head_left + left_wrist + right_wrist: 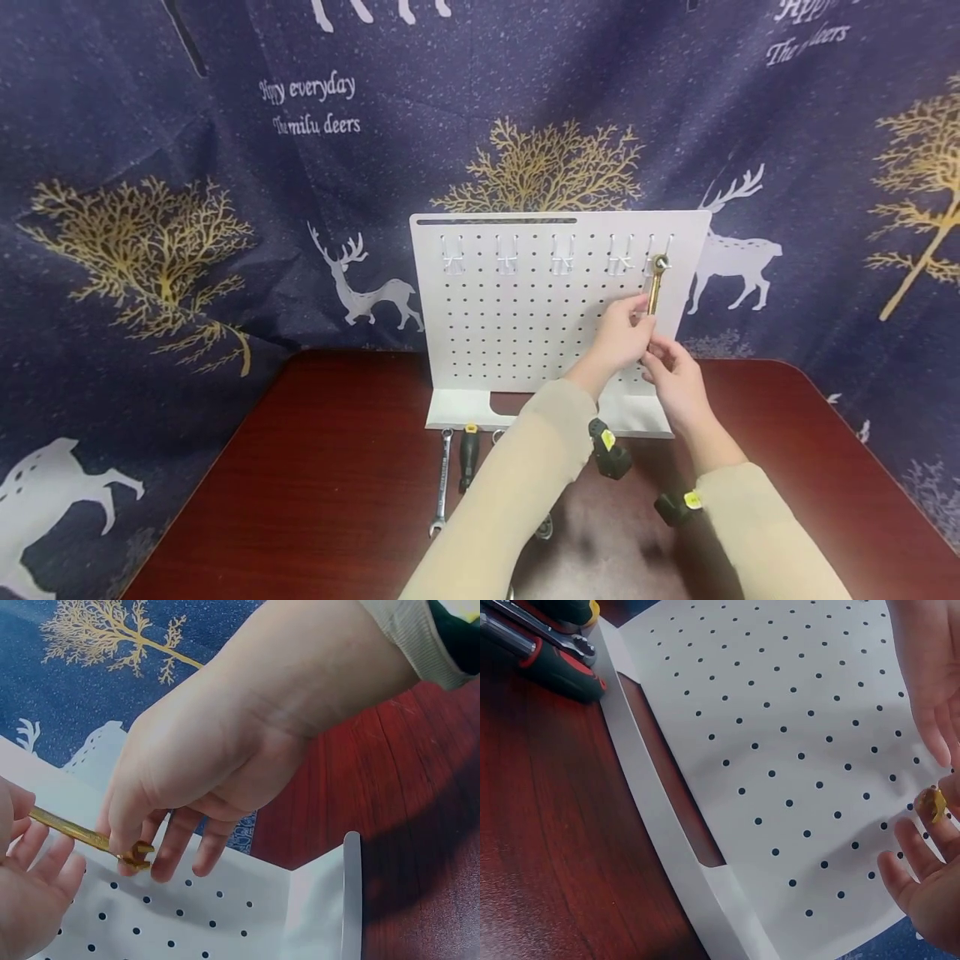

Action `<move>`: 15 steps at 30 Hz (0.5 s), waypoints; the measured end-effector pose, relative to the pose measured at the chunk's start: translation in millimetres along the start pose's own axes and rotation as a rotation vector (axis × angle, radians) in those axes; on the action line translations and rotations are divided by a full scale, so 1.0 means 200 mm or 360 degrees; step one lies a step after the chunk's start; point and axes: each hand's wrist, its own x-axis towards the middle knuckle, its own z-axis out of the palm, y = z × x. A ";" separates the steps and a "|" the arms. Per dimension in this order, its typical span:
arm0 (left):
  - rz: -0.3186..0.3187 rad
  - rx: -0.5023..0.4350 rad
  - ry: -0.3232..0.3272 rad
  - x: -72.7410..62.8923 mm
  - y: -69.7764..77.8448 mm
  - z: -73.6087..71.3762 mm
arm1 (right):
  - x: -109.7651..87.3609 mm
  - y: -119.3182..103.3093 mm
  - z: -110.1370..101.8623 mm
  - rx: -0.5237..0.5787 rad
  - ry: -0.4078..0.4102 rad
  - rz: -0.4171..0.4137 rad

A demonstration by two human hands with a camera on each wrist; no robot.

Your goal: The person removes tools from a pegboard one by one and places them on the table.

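Observation:
A gold combination wrench [655,287] hangs upright in front of the white pegboard [487,329], its ring end at the rightmost hook. My left hand [624,333] holds the middle of the shaft between thumb and fingers. Lower down, my right hand [677,379] pinches the wrench's open end. In the left wrist view the open jaw of the wrench [139,856] shows between the right thumb and fingers. The right wrist view shows only a small gold piece of the wrench [934,804] at the right hand's fingers; the rest is out of frame.
Several clear hooks [507,257] line the pegboard's top. On the dark red table [300,483] before its base lie a silver combination wrench [442,483], a black-and-yellow screwdriver [469,454] and other tools partly hidden by the left sleeve [517,467]. A patterned blue cloth [225,250] hangs behind.

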 end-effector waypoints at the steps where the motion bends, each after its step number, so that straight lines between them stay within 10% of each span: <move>1: -0.0003 -0.0013 0.0012 0.00 0.00 0.00 | -0.01 0.00 0.00 0.0027 0.0005 -0.0003; 15: -0.0081 -0.0169 0.0068 -0.02 0.02 0.00 | -0.10 -0.06 -0.02 0.0123 -0.0001 -0.0050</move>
